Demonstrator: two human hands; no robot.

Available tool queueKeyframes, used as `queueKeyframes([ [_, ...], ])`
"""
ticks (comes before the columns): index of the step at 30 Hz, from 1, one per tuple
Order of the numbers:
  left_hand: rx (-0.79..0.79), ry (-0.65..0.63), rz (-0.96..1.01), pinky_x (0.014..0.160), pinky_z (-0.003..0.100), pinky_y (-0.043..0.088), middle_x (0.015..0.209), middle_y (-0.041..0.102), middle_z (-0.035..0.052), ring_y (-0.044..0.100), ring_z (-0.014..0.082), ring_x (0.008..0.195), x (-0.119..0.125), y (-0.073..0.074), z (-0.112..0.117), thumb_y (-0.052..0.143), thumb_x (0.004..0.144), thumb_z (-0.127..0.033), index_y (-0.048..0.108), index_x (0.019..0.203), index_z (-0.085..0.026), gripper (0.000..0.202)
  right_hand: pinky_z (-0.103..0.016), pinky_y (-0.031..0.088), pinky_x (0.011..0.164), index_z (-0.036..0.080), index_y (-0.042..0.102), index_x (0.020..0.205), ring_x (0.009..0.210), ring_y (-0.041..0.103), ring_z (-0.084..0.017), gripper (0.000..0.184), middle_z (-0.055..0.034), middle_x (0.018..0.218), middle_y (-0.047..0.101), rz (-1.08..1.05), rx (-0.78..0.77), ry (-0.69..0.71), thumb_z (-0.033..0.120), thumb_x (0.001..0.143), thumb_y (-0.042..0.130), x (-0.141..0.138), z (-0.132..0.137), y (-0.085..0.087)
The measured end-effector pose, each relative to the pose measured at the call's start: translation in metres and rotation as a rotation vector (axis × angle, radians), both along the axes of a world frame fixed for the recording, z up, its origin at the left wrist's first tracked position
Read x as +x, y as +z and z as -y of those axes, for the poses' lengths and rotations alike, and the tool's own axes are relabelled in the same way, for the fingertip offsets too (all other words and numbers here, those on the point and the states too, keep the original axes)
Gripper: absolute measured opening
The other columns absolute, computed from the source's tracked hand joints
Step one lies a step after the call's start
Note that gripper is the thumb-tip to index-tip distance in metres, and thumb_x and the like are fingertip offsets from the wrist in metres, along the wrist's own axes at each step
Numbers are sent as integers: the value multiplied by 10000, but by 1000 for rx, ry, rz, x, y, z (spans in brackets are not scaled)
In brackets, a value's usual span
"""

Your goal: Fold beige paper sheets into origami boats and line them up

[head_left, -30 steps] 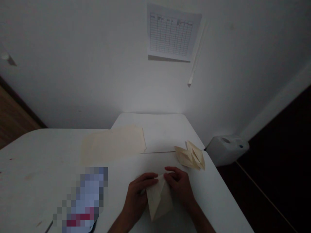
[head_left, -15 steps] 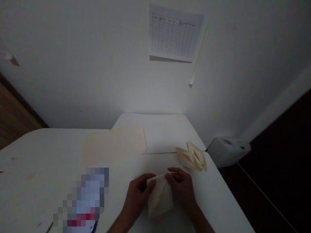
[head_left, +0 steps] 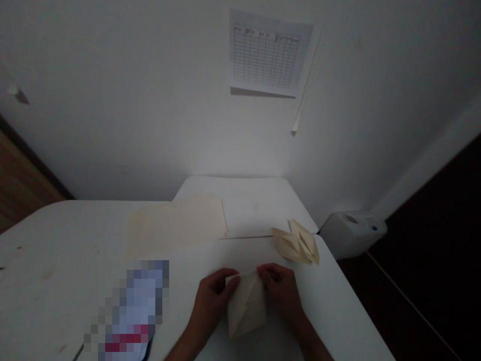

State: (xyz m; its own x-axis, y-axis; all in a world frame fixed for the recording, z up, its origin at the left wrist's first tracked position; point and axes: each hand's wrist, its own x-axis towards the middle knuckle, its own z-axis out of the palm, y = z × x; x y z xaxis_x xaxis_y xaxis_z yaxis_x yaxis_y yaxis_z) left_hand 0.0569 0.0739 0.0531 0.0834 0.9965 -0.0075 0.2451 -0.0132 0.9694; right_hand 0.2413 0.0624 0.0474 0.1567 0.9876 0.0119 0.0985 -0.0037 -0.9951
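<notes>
A cream paper piece (head_left: 247,307), folded to a point at its lower end, lies on the white table (head_left: 75,235) between my hands. My left hand (head_left: 214,305) grips its left edge, and my right hand (head_left: 281,292) pinches its upper right edge. To the upper right, a folded cream paper figure with pointed flaps (head_left: 296,243) sits near the table edge, apart from both hands. A flat cream paper sheet (head_left: 176,225) lies farther up the table, beyond reach of my fingers.
A pixelated, blurred object (head_left: 131,311) lies left of my left hand. A white plastic jerrycan (head_left: 351,233) stands beyond the table's right edge, where the floor is dark. A printed grid sheet (head_left: 268,52) hangs on the wall.
My left fingers have drawn back from the top of the folded paper to its left edge. My right hand has shifted slightly, and the paper has turned a little between my hands.
</notes>
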Motion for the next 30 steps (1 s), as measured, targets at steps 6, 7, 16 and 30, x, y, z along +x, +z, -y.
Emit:
queueKeyframes([
  [6,-5,-6,-1,493,226,434,632,691,37,608,167,562,1,4,1,622,760,-452,737,753,-168,307,-255,471,579,160,720,740,640,640,-192,303,-60,686,705,61,19,-13,451,788,654,-1,2,2],
  [7,-5,-6,0,493,228,435,635,695,40,611,170,562,1,4,1,622,760,-452,737,747,-167,308,-254,472,582,159,720,741,646,641,-193,303,-60,690,706,56,17,-9,451,788,654,-1,2,3],
  [16,-16,-27,100,546,230,471,684,720,49,647,186,631,-1,6,1,650,754,-431,735,742,-167,278,-242,457,569,141,720,737,624,610,-173,323,-54,671,688,73,20,23,449,796,645,2,1,4],
  [30,-67,82,193,352,194,407,576,632,11,530,124,435,-1,-2,0,672,732,-502,696,782,-152,354,-263,482,603,139,757,879,708,649,-211,395,-77,766,722,48,21,86,503,828,609,-1,5,9],
])
